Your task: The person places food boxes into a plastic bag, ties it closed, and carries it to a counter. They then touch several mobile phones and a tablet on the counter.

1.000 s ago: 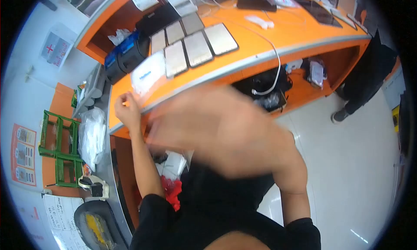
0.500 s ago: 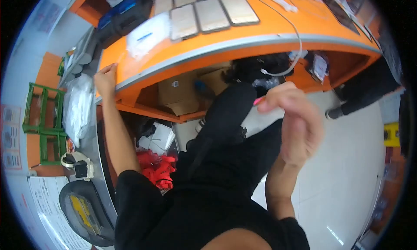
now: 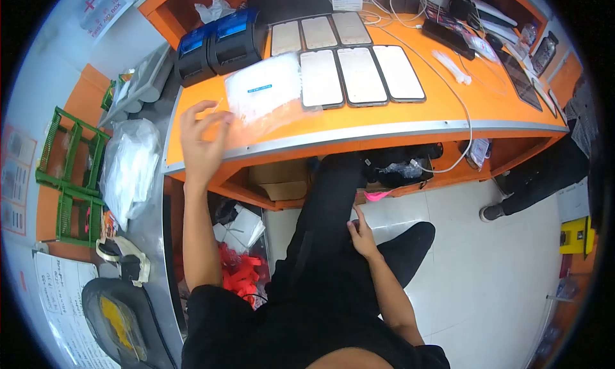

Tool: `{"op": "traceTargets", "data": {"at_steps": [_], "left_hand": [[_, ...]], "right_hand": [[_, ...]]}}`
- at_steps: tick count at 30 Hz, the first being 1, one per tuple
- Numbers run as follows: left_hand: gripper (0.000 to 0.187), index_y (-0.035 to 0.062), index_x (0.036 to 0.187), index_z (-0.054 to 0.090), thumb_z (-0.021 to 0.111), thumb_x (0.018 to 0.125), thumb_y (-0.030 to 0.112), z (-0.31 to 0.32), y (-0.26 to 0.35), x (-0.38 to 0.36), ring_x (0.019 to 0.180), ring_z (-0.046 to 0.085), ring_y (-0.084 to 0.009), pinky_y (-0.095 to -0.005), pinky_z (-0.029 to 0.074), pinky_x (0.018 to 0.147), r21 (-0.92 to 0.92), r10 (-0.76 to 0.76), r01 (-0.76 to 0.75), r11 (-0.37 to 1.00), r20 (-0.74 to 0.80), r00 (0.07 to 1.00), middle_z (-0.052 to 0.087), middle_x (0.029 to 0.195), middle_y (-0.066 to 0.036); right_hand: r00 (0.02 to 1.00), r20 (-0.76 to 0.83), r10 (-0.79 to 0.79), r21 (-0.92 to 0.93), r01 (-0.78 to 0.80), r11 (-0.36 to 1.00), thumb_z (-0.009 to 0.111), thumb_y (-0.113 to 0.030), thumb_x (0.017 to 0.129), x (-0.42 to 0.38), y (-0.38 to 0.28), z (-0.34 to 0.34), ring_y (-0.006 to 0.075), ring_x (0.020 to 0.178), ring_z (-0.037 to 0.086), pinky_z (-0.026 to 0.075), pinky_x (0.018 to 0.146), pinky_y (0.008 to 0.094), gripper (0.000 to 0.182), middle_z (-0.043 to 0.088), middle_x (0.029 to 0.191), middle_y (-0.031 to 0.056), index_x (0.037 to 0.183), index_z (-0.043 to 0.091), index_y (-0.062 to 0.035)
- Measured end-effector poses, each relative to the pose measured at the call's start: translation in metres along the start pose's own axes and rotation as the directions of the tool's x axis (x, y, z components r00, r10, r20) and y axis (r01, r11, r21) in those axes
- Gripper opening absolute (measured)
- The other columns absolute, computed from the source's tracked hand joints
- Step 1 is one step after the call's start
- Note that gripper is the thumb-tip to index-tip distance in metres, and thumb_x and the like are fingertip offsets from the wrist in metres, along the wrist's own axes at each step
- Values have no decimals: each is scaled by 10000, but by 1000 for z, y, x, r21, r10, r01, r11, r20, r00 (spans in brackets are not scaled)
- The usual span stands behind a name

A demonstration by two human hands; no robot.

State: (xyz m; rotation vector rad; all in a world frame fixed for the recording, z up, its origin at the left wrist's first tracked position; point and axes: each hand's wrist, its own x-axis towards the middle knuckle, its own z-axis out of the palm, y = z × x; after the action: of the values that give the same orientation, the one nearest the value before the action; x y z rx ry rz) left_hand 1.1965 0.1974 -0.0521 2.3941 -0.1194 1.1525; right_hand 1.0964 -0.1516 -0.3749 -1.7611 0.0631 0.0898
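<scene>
My left hand (image 3: 204, 145) is raised at the front left of the orange desk (image 3: 205, 116), thumb and fingers apart. Its fingertips are beside a clear plastic packet (image 3: 266, 87) with a small blue label. Right of the packet lie several phones with pale, blank screens, such as this front phone (image 3: 362, 77), in two rows. My right hand (image 3: 364, 239) is low over my thigh, fingers extended and apart, with nothing seen in it. Just beyond its fingertips shows a small bright pink object (image 3: 376, 195) below the desk's edge; its kind I cannot tell.
Black devices with blue tops (image 3: 230, 39) stand at the desk's back left. A white cable (image 3: 466, 106) hangs over the front edge. Plastic bags (image 3: 131, 170) and green baskets (image 3: 73, 151) are at left. Another person's leg (image 3: 544, 170) is at right.
My left hand has lifted off the desk's left corner and moved right, towards the packet. My right hand has dropped from up close to my thigh; the pink object is now apart from its fingers.
</scene>
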Motion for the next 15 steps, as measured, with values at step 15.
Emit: {"op": "traceTargets", "data": {"at_steps": [15], "left_hand": [[384,73,1183,668,672,801,42,38,-4,1,984,642,-254,-330,549,741,195,-22,-5,981,137,990,574,1253,-119]], "right_hand": [[997,-68,19,-146,-29,989,613,-60,922,2,-71,0,262,884,670,509,794,346,139,678,945,158,1013,660,35]]}}
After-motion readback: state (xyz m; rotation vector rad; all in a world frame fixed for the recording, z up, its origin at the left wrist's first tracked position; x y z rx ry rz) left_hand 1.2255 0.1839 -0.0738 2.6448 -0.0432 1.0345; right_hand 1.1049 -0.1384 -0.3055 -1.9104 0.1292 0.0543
